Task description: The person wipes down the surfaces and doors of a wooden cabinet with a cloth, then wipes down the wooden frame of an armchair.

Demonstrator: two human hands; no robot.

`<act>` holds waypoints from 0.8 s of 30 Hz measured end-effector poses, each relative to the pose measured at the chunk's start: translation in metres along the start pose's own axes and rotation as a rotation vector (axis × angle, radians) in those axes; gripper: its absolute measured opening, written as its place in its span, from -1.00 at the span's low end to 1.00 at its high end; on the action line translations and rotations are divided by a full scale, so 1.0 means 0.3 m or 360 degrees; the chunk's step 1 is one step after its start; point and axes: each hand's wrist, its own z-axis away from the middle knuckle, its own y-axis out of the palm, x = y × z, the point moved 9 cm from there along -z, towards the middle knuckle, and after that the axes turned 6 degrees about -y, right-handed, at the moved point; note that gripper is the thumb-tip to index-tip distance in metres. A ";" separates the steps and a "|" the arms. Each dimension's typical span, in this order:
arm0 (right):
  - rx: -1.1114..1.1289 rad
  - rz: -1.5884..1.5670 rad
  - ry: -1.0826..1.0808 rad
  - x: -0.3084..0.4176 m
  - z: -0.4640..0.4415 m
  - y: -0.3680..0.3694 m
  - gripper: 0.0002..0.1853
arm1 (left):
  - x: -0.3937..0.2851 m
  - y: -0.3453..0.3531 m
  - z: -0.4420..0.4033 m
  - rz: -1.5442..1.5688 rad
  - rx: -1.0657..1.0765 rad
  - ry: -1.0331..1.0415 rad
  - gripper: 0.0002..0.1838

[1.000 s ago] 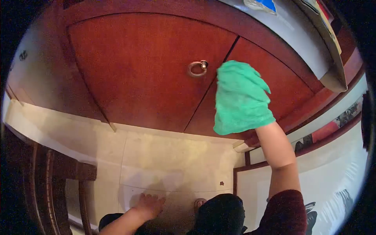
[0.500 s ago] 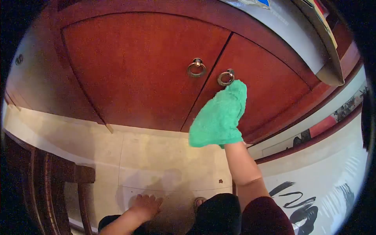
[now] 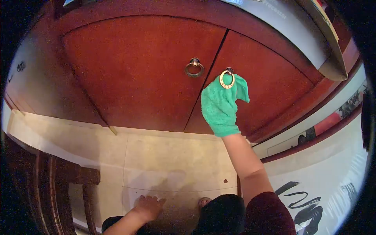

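Terrycloth [image 3: 216, 111], mint green and thick-piled, wraps a person's right hand [image 3: 223, 101] like a mitt at a reddish-brown wooden cabinet, its lower edge gathered around the wrist and a loose flap jutting out at upper right. The fabric sits behind the gold-toned ring pull [image 3: 226, 86] of the right-hand door [image 3: 272, 82], green showing through the hoop, whose flat face is dotted with small round marks. Fingers of that hand are hidden under the cloth; whether they are spread, pressed together or pinching cannot be told. The left hand [image 3: 149, 207] is low in view over pale floor tiles [image 3: 160, 156], back upward, fingers slightly spread, near the person's dark-clad leg. Half a second earlier, the cloth stood mostly below that same pull, its upper tip just at the hoop and its bulk flaring down to the left; it has since risen and drawn in narrower — and the pull, then set against red wood, now shows bright against green. The darker ring pull [image 3: 194, 75] on the neighbouring door [image 3: 137, 70] hangs as before, and the left hand has barely shifted.
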 end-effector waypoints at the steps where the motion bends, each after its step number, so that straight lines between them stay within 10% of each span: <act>1: 0.0051 0.0345 0.0111 0.000 -0.007 -0.007 -0.80 | -0.004 -0.007 0.000 -0.0027 -0.0034 0.0017 -0.56; 7: -0.0941 0.1062 -0.0170 0.240 0.025 0.029 -0.84 | -0.011 0.013 -0.034 -0.0036 -0.0001 0.0011 -0.53; 11: -0.0003 0.2933 0.0444 0.089 -0.033 -0.081 -0.86 | 0.003 0.024 -0.025 -0.0013 -0.0134 0.0000 -0.53; 15: -0.0327 0.1725 -0.0040 0.190 -0.042 -0.047 -0.85 | -0.010 0.005 -0.005 -0.0039 -0.0077 0.0000 -0.54; 19: -0.0239 0.2436 -0.0259 0.085 -0.040 -0.071 -0.85 | 0.005 0.017 -0.024 -0.0022 -0.0080 -0.0031 -0.55; 24: 0.0833 0.5069 -0.0605 -0.153 -0.066 -0.057 -0.96 | -0.010 -0.018 0.001 0.0000 -0.0118 0.0006 -0.55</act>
